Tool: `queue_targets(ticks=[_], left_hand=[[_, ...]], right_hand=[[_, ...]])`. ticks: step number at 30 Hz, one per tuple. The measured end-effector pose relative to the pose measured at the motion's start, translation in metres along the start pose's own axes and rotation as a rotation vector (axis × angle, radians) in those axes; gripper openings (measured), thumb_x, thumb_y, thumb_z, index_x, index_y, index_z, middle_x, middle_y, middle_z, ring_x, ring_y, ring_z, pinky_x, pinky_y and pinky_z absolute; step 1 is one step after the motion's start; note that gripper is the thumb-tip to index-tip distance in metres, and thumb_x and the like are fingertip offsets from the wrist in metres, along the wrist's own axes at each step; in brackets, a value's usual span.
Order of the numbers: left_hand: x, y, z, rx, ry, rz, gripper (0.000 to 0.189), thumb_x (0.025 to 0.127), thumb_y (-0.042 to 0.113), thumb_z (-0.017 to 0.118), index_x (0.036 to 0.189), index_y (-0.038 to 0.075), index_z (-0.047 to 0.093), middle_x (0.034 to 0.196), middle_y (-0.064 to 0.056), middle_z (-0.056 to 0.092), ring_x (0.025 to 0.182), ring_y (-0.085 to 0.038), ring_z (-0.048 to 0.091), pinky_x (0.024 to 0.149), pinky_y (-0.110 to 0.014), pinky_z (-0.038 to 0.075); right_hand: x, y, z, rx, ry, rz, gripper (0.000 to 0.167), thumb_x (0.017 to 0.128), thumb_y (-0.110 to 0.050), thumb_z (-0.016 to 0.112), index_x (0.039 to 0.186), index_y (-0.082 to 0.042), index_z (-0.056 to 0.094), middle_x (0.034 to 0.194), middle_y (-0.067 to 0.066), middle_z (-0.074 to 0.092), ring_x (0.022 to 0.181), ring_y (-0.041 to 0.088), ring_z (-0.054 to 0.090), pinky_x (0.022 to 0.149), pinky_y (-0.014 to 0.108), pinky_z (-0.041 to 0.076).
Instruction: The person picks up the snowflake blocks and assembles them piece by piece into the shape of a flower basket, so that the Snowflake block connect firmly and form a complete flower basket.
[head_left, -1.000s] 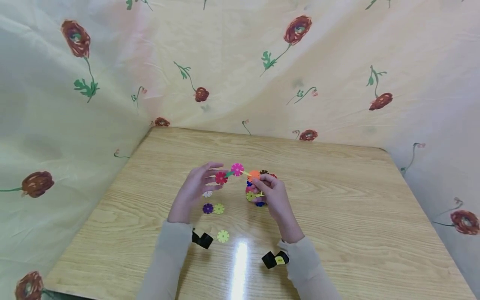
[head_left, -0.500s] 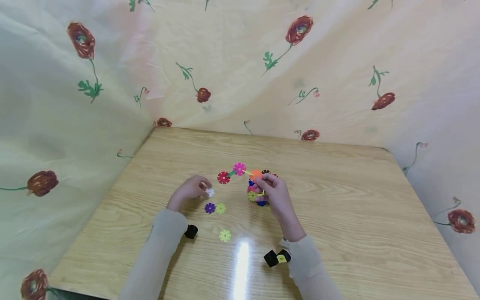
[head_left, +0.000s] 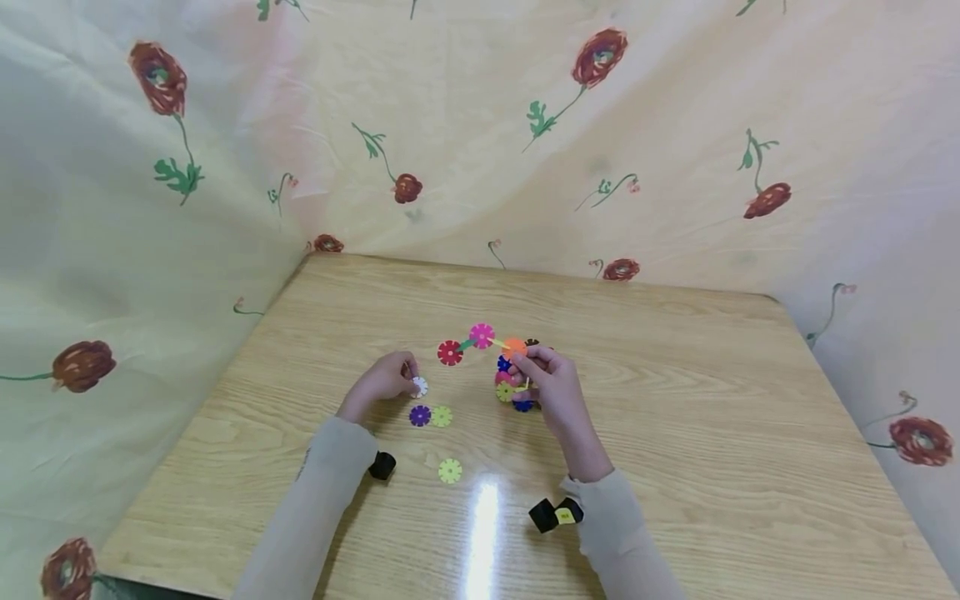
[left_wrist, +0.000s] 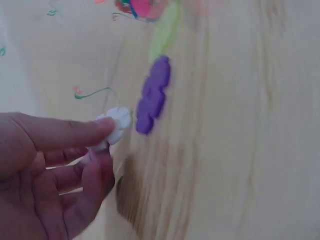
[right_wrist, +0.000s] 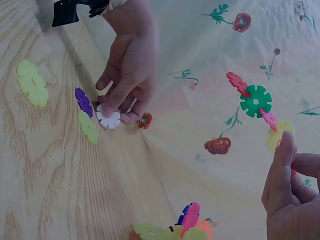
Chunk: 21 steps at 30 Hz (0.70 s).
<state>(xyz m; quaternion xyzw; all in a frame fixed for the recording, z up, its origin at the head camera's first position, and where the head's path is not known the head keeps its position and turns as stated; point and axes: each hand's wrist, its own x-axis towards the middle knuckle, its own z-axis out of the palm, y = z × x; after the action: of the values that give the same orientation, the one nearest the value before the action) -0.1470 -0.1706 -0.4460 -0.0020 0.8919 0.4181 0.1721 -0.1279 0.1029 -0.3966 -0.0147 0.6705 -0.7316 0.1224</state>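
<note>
My left hand point(head_left: 384, 381) pinches a white notched snowflake disc point(left_wrist: 121, 117) between thumb and fingers, low over the table. My right hand point(head_left: 557, 392) holds up a chain of linked snowflake discs by its orange disc point(head_left: 513, 348). From there the chain runs left through a yellow disc point(right_wrist: 283, 132), a pink disc point(head_left: 482, 336) and a green disc point(right_wrist: 256, 101) to a red disc point(head_left: 450, 353) at its free end. A purple disc point(head_left: 420, 416) and a yellow-green disc point(head_left: 442, 416) lie side by side just in front of the white one.
A cluster of several joined colourful discs point(right_wrist: 190, 220) sits on the wooden table point(head_left: 675, 375), partly behind my right hand in the head view. Nearer me lies a single pale yellow disc point(head_left: 450, 471). Flowered cloth point(head_left: 465, 125) hangs around the table's back and sides.
My left hand has left the chain's red end, moved down toward the table and taken the white disc between its fingers. The right hand stays in place with the chain.
</note>
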Motion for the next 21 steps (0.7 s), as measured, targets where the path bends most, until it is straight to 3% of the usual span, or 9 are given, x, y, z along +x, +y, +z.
queue_targets(ticks=[6, 10, 15, 21], left_hand=[[-0.006, 0.006, -0.002, -0.382, -0.005, 0.100, 0.022, 0.093, -0.003, 0.055, 0.114, -0.004, 0.046, 0.088, -0.006, 0.052, 0.069, -0.016, 0.060, 0.062, -0.025, 0.057], [-0.014, 0.017, -0.003, -0.542, 0.029, 0.176, 0.026, 0.096, 0.000, 0.053, 0.121, -0.003, 0.045, 0.085, -0.002, 0.052, 0.070, -0.013, 0.061, 0.064, -0.027, 0.058], [-0.026, 0.030, -0.002, -0.643, 0.027, 0.221, 0.023, 0.098, 0.003, 0.051, 0.121, 0.006, 0.047, 0.081, -0.002, 0.055, 0.070, -0.012, 0.060, 0.066, -0.032, 0.059], [-0.038, 0.041, 0.003, -0.700, 0.029, 0.204, 0.021, 0.098, 0.003, 0.051, 0.117, -0.007, 0.049, 0.087, 0.000, 0.057, 0.071, -0.009, 0.057, 0.063, -0.021, 0.056]], right_hand=[[-0.001, 0.002, -0.001, 0.011, -0.005, 0.001, 0.008, 0.098, -0.015, 0.057, 0.094, -0.009, 0.060, 0.074, -0.006, 0.064, 0.067, 0.008, 0.059, 0.054, 0.023, 0.056], [-0.001, 0.003, -0.002, 0.021, -0.003, -0.003, 0.007, 0.098, -0.014, 0.057, 0.094, -0.010, 0.060, 0.075, -0.005, 0.064, 0.067, 0.007, 0.059, 0.055, 0.023, 0.056], [-0.001, 0.003, -0.002, 0.034, 0.005, -0.020, 0.007, 0.098, -0.014, 0.058, 0.093, -0.010, 0.061, 0.074, -0.005, 0.064, 0.066, 0.007, 0.060, 0.053, 0.023, 0.056], [0.000, 0.004, -0.003, 0.064, 0.011, -0.048, 0.007, 0.097, -0.011, 0.057, 0.092, -0.008, 0.060, 0.074, -0.002, 0.064, 0.064, 0.007, 0.058, 0.052, 0.021, 0.055]])
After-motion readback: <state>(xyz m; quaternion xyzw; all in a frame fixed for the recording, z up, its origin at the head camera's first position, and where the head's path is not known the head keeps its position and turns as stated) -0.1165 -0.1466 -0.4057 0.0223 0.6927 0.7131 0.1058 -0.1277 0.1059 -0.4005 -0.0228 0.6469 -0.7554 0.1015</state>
